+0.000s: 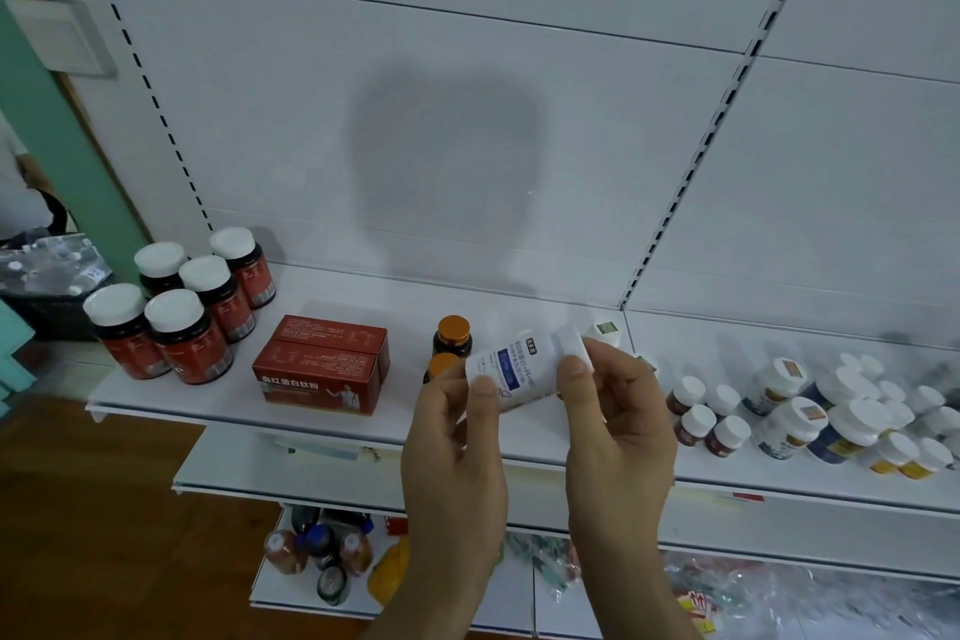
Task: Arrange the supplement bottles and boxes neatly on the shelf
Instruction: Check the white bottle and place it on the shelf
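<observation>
White bottle [511, 369] | tilted, held above shelf [322, 418] | body gripped by left hand [452, 442] | cap pinched by right hand [613, 411]

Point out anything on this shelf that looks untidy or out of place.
The white-capped bottles at the right stand crowded and uneven, not in rows like the red-labelled bottles on the left. Both hands, left and right, hold a white bottle tilted sideways above the shelf.

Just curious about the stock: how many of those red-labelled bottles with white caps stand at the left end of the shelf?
5, clustered at the shelf's left end: front left, front right, middle, back left and back right. None looks hidden behind them.
</observation>
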`<state>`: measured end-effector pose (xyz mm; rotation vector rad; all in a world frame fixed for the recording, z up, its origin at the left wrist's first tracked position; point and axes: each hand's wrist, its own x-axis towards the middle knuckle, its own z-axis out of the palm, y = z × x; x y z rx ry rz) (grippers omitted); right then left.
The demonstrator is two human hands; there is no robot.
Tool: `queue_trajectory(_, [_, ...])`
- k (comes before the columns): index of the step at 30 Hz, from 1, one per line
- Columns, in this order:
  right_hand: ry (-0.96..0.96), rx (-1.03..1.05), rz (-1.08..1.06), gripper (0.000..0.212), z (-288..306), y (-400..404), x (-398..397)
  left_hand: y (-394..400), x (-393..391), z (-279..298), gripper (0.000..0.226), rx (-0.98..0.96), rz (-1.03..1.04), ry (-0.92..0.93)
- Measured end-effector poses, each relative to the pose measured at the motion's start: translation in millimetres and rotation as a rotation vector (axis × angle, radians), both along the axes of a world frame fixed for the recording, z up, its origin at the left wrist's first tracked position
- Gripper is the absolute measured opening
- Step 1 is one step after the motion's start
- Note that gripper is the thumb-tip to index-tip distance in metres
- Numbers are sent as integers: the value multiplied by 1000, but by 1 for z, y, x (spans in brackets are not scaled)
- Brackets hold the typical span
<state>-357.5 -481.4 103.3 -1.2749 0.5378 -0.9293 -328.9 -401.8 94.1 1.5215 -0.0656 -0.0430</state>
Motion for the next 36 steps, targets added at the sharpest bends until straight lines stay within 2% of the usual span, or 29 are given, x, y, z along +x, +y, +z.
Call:
queue_trajectory(2, [-32, -17, 26, 20, 0, 1, -1, -1, 2, -3, 16, -8, -17, 47])
queue_trajectory(7, [-20, -128, 30, 50, -3, 3, -4, -2, 10, -5, 19, -212, -128, 295])
queue_trajectory(11, [6, -244, 37, 53, -2, 6, -7, -3, 12, -1, 18, -325, -188, 421])
queue_trajectory(21, [36, -392, -19, 37, -12, -1, -6, -8, 11, -7, 20, -391, -232, 413])
queue_trajectory(25, [24, -370, -71, 26, -18, -7, -5, -10, 7, -10, 22, -397, -211, 315])
queue_trajectory(28, [95, -319, -112, 17, -19, -13, -4, -10, 5, -9, 24, -207, -134, 79])
queue_trajectory(30, [205, -284, -56, 19, -22, -18, -4, -9, 6, -8, 30, -78, -40, -75])
queue_trajectory(32, [308, -241, 12, 25, -26, -22, -6, -8, 8, -9, 45, 21, 20, -207])
queue_trajectory(36, [404, -248, 54, 37, -32, -24, -7, -7, 9, -8, 61, 139, 48, -381])
